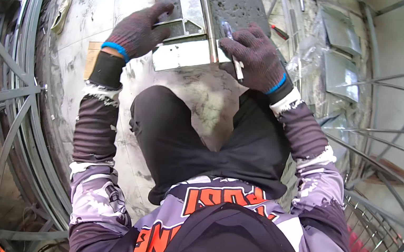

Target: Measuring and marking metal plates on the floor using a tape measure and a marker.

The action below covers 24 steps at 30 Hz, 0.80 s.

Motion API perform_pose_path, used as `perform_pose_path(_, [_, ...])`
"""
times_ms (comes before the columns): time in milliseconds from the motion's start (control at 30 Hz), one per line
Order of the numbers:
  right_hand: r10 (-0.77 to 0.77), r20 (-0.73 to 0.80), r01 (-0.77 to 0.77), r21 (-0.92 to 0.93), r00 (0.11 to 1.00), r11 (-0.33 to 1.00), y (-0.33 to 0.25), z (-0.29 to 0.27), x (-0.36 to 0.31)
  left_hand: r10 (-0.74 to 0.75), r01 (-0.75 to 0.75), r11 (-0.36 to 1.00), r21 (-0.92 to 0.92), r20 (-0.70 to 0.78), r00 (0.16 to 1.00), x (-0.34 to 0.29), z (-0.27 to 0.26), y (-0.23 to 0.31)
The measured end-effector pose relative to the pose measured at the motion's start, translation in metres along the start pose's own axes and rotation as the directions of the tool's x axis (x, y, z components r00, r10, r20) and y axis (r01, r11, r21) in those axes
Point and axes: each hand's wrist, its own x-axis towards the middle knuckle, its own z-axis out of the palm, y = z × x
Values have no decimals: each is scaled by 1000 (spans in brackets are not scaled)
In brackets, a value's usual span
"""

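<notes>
My left hand [140,30], in a dark knit glove with a blue cuff, is at the left end of a triangular metal square [189,29]. Its thumb overlaps the square, while the index finger reaches past it. A shiny metal tube [206,12] runs lengthwise beside the square, over a white flat plate [184,55] at its near end. On the tube's right, my gloved right hand [257,58] is closed around a slim pen [238,69] with a clear bluish upper end. The fingers partly hide the pen's middle.
Beneath the work lies a dark pitted slab [238,4]. A red-handled screwdriver [280,31] is to its right, near plastic-wrapped panels [341,74]. Grey steel frames [26,91] line the left side, by a shoe [62,12]. Thin rods [386,141] jut in from the right.
</notes>
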Motion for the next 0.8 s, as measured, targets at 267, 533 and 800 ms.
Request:
perform_pose_path(267, [136, 166, -134, -22, 977, 991, -12, -9, 7, 142, -140, 986, 91, -19, 990, 9, 6, -35])
perform_pose_path(533, [277, 163, -263, -102, 947, 959, -28, -4, 12, 207, -207, 978, 12, -3, 978, -2, 14, -50])
perform_pose_path(800, [404, 257, -364, -189, 878, 912, -40, -5, 23, 204, -207, 977, 54, 66, 977, -8, 7, -31])
